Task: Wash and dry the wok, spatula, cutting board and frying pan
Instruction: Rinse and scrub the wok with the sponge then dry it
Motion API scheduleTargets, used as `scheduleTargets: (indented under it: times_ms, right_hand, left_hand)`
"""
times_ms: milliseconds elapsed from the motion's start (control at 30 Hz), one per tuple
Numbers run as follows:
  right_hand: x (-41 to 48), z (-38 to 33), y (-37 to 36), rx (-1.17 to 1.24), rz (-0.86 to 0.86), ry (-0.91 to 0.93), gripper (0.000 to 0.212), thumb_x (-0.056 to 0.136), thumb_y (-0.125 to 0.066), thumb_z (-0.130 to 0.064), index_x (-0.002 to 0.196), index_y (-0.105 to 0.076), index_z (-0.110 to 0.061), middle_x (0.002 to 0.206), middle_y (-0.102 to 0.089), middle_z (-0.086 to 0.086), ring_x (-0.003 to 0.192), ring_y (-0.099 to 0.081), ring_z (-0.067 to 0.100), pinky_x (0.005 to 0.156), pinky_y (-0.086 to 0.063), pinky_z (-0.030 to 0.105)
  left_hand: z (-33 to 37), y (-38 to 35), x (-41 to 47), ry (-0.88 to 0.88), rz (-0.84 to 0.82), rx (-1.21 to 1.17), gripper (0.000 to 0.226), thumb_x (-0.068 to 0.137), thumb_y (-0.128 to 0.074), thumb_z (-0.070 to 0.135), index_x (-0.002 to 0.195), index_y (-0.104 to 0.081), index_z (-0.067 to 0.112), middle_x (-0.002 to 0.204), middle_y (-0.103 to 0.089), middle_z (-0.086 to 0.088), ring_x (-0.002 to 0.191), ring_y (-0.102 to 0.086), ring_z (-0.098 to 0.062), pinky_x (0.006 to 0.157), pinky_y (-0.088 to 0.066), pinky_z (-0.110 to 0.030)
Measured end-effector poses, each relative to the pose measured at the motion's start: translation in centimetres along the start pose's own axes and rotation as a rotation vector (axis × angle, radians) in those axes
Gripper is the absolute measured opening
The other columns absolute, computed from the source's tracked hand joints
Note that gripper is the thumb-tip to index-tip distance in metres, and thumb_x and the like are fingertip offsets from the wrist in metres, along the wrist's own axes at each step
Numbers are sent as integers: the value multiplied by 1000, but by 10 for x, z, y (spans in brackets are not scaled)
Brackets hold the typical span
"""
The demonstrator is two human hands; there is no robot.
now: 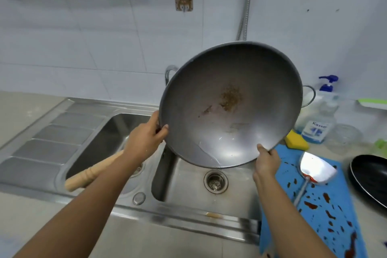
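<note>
A large grey metal wok (230, 102) with brown food residue in its middle is held tilted toward me above the right sink basin (188, 186). My left hand (144, 138) grips its left rim, and my right hand (267, 158) grips its lower right rim. A metal spatula (314, 167) smeared with red sauce lies on the blue cutting board (326, 216), which is spotted with sauce, to the right of the sink. The black frying pan (370, 176) sits at the far right edge. A wooden handle (92, 170) sticks out of the left basin.
A soap bottle (320, 115) with a blue pump, a yellow sponge (296, 139) and a clear glass bowl (343, 138) stand behind the cutting board. The faucet (170, 71) rises behind the wok. A ridged drainboard (52, 138) lies on the left.
</note>
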State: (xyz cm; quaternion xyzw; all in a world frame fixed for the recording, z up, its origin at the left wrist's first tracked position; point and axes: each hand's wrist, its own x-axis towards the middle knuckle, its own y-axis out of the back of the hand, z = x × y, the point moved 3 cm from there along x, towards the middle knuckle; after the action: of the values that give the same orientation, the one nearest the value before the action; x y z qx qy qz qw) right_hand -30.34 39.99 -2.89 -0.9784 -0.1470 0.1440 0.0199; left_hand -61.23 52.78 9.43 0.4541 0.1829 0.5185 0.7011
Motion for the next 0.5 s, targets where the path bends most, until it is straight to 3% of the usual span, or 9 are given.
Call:
scheduleTargets:
  times_ms: [133, 333, 500]
  right_hand:
    - [2, -9, -12, 4, -42, 50, 11, 90, -65, -10, 90, -61, 0, 87, -60, 8, 79, -53, 19, 62, -43, 28]
    - [18, -24, -31, 93, -72, 40, 6, 90, -66, -10, 88, -61, -8, 83, -61, 1, 79, -55, 17, 74, -46, 30]
    - [29, -30, -38, 154, -110, 44, 6, 91, -66, -12, 93, -66, -18, 92, -68, -4, 94, -64, 19, 87, -52, 34]
  left_hand:
    - [-1, 10, 1, -21, 55, 13, 27, 98, -50, 33, 124, -47, 25, 68, -66, 6, 64, -61, -17, 62, -47, -37]
    - [2, 13, 10, -28, 119, -6, 23, 98, -51, 32, 118, -52, 20, 67, -65, 5, 63, -62, -16, 63, -51, -39]
    - [6, 13, 14, -67, 166, 7, 17, 98, -51, 32, 108, -51, 18, 67, -64, 0, 62, -61, -19, 60, -47, -39]
